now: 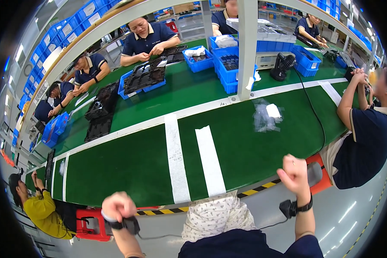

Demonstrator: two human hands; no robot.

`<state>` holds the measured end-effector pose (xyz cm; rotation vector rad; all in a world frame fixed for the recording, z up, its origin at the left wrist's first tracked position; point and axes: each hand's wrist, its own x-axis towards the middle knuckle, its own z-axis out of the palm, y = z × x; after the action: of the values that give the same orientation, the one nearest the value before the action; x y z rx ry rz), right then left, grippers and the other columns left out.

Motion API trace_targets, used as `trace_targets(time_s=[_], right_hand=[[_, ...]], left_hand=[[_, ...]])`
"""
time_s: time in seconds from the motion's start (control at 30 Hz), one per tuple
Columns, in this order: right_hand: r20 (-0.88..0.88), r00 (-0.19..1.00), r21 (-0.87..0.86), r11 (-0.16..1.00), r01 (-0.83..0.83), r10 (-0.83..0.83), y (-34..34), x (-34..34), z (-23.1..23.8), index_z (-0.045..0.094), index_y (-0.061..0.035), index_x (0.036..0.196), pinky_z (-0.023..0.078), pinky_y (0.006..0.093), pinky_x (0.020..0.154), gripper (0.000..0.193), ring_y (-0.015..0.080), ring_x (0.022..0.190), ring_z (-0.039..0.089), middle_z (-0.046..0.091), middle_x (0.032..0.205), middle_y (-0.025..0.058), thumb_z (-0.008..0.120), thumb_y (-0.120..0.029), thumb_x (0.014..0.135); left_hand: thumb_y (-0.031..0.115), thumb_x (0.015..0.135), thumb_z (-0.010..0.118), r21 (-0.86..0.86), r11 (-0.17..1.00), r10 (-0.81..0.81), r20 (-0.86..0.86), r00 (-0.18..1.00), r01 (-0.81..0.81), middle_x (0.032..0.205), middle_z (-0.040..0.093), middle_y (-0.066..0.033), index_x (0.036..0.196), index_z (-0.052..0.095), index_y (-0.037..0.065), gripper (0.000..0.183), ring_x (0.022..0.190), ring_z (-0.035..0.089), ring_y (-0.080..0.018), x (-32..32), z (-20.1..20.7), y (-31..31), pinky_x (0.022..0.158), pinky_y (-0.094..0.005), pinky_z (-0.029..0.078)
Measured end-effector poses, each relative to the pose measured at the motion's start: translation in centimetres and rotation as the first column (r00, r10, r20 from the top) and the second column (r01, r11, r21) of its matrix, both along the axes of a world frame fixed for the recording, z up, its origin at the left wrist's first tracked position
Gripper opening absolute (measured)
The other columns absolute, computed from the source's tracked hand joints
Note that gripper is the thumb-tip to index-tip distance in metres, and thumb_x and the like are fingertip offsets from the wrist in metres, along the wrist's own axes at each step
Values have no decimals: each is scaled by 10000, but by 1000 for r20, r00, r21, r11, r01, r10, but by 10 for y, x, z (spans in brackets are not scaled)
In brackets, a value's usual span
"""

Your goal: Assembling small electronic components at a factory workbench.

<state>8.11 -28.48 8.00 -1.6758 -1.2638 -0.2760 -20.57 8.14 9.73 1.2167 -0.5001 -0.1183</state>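
My left hand (119,206) is raised just off the near edge of the green work table (120,167), its fingers curled into a loose fist. Further right, my right hand (293,173) is also up in a fist, near the table's front edge. Nothing shows in either hand, and neither touches the table. Each wrist wears a black strapped device with a cable. Between the hands, a white strip (210,161) lies on the green surface beside a longer white strip (176,163). Beyond my right hand, clear tape pieces surround a small white patch (272,111).
Across the white divider, blue bins (228,64) and black plastic trays (144,77) stand before several co-workers. A white post (247,51) rises from the divider. A black fan (282,66) trails its cable over the table. Seated people are close on both sides, near red stools (92,224).
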Motion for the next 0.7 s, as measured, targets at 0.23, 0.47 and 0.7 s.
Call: trace_targets(time_s=[0.23, 0.47, 0.7], right_hand=[[-727, 339, 340, 741, -579, 598, 127, 71, 26, 162, -138, 499, 125, 234, 385, 503, 41, 403, 164, 180, 459, -73, 562, -72, 796], [-883, 59, 429, 853, -298, 465, 209, 53, -45, 205, -169, 530, 128, 199, 352, 454, 12, 379, 196, 217, 495, -97, 543, 8, 776], [-877, 198, 202, 708, -676, 439, 205, 28, -52, 394, -63, 1090, 437, 226, 674, 391, 98, 844, 504, 505, 920, 36, 602, -155, 772]], left_hand=[[133, 813, 536, -174, 943, 225, -290, 930, -283, 519, 209, 82, 660, 296, 153, 286, 390, 185, -33, 159, -10, 12, 369, -206, 140], [96, 856, 466, -402, 794, 247, -472, 846, -456, 526, 186, 72, 616, 287, 168, 308, 411, 168, -40, 222, -48, -27, 386, -205, 139], [335, 809, 449, -456, 771, 287, -372, 883, -443, 590, 326, 9, 772, 399, 73, 270, 519, 340, -102, 212, -53, -46, 497, -228, 297]])
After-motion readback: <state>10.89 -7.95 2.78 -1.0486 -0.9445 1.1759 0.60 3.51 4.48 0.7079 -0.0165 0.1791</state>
